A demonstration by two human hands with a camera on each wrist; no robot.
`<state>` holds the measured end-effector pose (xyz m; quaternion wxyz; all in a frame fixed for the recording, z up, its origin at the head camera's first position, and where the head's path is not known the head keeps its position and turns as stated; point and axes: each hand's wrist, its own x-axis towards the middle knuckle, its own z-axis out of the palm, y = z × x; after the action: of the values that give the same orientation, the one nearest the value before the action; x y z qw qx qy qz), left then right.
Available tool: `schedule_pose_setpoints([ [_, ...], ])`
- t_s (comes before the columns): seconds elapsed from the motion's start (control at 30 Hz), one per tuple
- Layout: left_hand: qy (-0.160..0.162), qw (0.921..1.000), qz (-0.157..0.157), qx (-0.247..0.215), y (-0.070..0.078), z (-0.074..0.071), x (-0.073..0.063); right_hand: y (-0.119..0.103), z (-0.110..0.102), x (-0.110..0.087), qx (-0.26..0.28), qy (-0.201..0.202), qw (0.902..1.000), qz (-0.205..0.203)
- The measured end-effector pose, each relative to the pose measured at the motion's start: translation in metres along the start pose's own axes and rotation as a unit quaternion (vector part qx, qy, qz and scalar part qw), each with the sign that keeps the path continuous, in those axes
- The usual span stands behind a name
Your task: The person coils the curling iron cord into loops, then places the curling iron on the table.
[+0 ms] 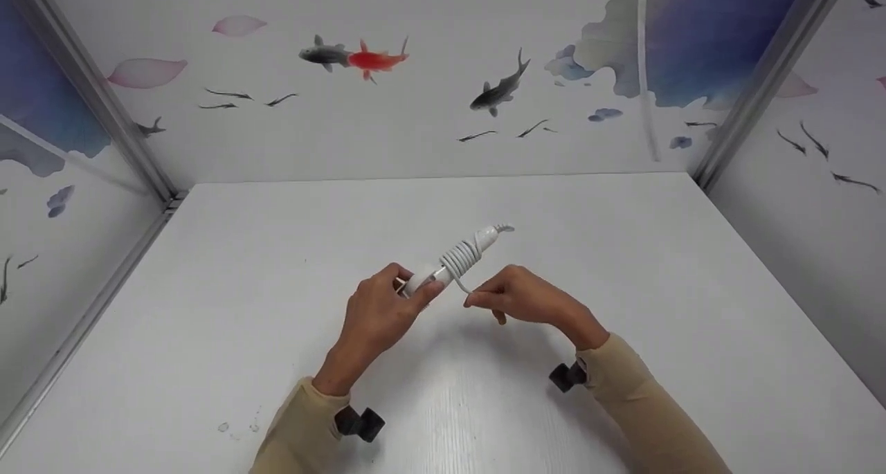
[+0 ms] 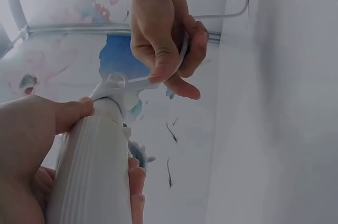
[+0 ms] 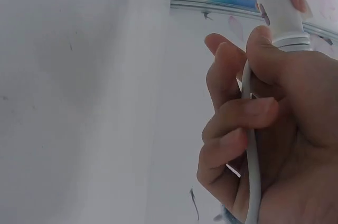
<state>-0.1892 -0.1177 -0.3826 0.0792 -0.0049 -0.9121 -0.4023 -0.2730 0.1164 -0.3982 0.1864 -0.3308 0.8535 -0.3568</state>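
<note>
A white handheld appliance [image 1: 489, 237] with a long body tilts up to the right above the table; its exact kind cannot be made out. Its white cord [image 1: 460, 257] is wound in several tight loops around the narrower part. My left hand [image 1: 377, 308] grips the wider end, thumb along the near side. Beside the loops, my right hand [image 1: 529, 297] pinches the loose stretch of cord. In the left wrist view the ribbed appliance body [image 2: 90, 171] fills the lower left. The right wrist view has the cord [image 3: 254, 176] running across the palm under curled fingers.
A white table [image 1: 228, 308] lies under both hands. Printed panels with fish and petals, such as the back wall [image 1: 415, 135], stand on three sides, joined by metal posts [image 1: 768, 79]. Small dark devices, one at the left wrist [image 1: 360, 424], are strapped over beige sleeves.
</note>
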Motion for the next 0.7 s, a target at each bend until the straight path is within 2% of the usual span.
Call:
schedule_pose_setpoints([
  [0.2,-0.017,0.9996,0.004,-0.021,0.001,-0.001,0.0,0.02,-0.008,0.002,0.032,-0.063,0.9974,0.015],
  [0.3,-0.024,0.9993,0.01,-0.026,0.0,-0.003,0.0,0.033,-0.011,0.004,0.044,-0.072,0.9959,0.033],
  [0.4,-0.031,0.9988,0.024,-0.03,0.0,-0.004,0.0,0.041,-0.013,0.005,0.044,-0.066,0.9959,0.044],
  [0.57,-0.061,0.9959,0.056,-0.037,0.0,-0.005,0.0,0.048,-0.017,0.004,0.018,-0.053,0.9981,0.025],
  [0.7,-0.086,0.9925,0.075,-0.045,-0.001,-0.006,-0.001,0.053,-0.017,0.004,0.003,-0.013,0.9993,0.035],
])
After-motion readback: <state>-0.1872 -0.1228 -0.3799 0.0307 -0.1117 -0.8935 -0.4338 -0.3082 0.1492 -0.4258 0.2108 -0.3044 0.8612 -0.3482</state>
